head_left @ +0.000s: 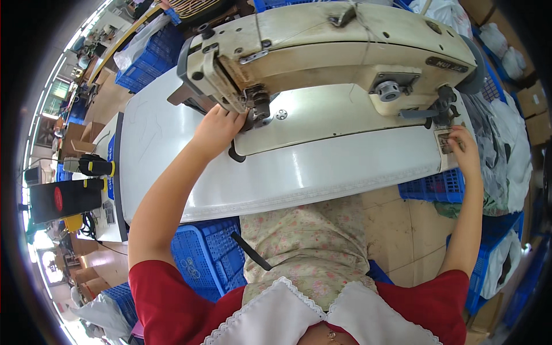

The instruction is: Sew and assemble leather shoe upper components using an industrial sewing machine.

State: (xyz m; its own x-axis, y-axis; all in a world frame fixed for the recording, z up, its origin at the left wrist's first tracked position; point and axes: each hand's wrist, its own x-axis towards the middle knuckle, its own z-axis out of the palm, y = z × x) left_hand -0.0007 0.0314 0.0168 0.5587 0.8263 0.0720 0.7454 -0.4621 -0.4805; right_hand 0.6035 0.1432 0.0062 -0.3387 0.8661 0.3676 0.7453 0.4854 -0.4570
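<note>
A cream industrial sewing machine [322, 66] stands on a white table [287, 181]. My left hand [218, 131] is at its needle end, fingers bent and pressed together beside the presser foot [259, 106]. What those fingertips hold, if anything, is hidden behind the machine head. At the table's right end, my right hand [464, 148] bends its fingers over a small metal fitting [445, 142] set in the tabletop. Its fingers look closed, but whatever is between them is too small to make out. A round knob [388, 90] sits on the machine's front.
Beneath the table's left part is a blue basket [210, 256], with another blue basket [434, 187] under the right end. Grey and white fabric [494, 149] hangs beyond that end. A dark strap [251, 251] lies across my patterned apron [305, 236]. At left stands another machine [69, 198].
</note>
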